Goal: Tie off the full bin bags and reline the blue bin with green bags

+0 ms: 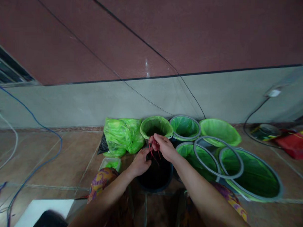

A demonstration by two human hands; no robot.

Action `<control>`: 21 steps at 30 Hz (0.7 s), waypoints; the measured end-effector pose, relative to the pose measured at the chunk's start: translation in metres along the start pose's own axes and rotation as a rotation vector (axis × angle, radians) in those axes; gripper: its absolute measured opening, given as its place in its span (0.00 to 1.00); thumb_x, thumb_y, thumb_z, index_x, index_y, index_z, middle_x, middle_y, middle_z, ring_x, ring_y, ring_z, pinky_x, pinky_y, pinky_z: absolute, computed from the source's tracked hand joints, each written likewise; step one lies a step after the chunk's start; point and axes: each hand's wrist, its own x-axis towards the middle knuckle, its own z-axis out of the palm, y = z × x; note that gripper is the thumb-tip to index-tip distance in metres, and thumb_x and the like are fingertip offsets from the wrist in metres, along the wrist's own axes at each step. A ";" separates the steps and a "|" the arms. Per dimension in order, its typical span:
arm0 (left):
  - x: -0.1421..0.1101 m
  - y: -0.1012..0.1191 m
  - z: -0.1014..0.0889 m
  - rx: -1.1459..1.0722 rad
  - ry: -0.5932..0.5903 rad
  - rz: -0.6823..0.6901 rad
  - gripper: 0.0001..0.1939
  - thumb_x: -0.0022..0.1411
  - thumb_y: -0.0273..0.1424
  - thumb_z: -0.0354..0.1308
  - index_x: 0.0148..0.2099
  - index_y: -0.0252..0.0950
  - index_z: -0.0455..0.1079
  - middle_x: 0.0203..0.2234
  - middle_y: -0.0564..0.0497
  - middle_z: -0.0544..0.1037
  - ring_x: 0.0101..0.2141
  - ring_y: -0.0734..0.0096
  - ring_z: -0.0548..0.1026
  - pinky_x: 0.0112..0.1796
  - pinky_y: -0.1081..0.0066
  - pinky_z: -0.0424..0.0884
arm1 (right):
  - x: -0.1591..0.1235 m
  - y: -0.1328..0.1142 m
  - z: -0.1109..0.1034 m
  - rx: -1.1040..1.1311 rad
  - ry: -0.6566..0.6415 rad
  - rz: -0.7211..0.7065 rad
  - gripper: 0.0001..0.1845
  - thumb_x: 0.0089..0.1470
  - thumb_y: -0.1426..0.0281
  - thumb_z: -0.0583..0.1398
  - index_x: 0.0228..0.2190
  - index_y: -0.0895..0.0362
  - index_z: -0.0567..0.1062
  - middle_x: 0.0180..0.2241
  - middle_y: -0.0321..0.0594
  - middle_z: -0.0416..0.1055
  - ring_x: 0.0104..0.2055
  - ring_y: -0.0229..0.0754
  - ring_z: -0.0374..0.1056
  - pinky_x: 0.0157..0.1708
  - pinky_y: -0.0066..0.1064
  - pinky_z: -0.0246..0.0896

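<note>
A dark bucket (164, 185) stands on the tiled floor right in front of me. My left hand (140, 163) curls over its near-left rim, fingers closed on the edge. Above the bucket's mouth my right hand (162, 146) pinches thin red strings (153, 154) that dangle down into it. Just beyond stands a small bin lined with a green bag (156, 127).
A heap of green plastic bags (122, 135) lies to the left, with a small clear tub (110, 163) beside it. More green-lined bins (185, 128) and loose grey rings (218, 157) crowd the right. Cables (40, 156) trail on the left floor; a wall runs behind.
</note>
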 end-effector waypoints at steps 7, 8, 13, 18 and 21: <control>0.006 -0.002 0.010 0.040 -0.018 -0.028 0.17 0.56 0.27 0.58 0.50 0.38 0.72 0.44 0.47 0.79 0.46 0.61 0.74 0.51 0.62 0.67 | 0.010 -0.003 -0.006 0.268 0.091 0.118 0.20 0.48 0.52 0.64 0.28 0.57 0.78 0.25 0.35 0.71 0.21 0.30 0.59 0.23 0.26 0.53; 0.007 -0.004 0.011 0.026 -0.018 -0.045 0.15 0.58 0.29 0.58 0.48 0.38 0.73 0.42 0.47 0.79 0.44 0.62 0.75 0.50 0.63 0.68 | 0.010 -0.003 -0.006 0.290 0.090 0.117 0.18 0.47 0.54 0.64 0.32 0.57 0.78 0.28 0.36 0.73 0.22 0.30 0.60 0.24 0.25 0.54; 0.010 -0.016 0.019 -0.074 -0.061 -0.080 0.11 0.63 0.31 0.52 0.44 0.37 0.73 0.39 0.49 0.80 0.40 0.66 0.76 0.47 0.66 0.68 | 0.008 -0.001 -0.003 0.261 -0.001 0.094 0.25 0.50 0.58 0.63 0.49 0.52 0.74 0.30 0.36 0.76 0.21 0.31 0.61 0.23 0.26 0.55; 0.012 -0.025 0.021 -0.133 -0.109 -0.146 0.13 0.64 0.34 0.50 0.32 0.38 0.74 0.29 0.51 0.79 0.34 0.67 0.75 0.42 0.67 0.68 | 0.009 -0.004 -0.011 -0.005 -0.067 0.063 0.28 0.55 0.58 0.58 0.57 0.50 0.67 0.37 0.38 0.77 0.22 0.32 0.63 0.23 0.26 0.57; 0.011 -0.034 0.013 -0.211 0.011 -0.229 0.16 0.63 0.37 0.50 0.29 0.38 0.75 0.28 0.51 0.78 0.34 0.66 0.75 0.42 0.67 0.68 | 0.013 -0.014 -0.031 -0.429 0.038 -0.038 0.21 0.55 0.61 0.57 0.49 0.54 0.75 0.38 0.40 0.77 0.27 0.36 0.67 0.29 0.29 0.61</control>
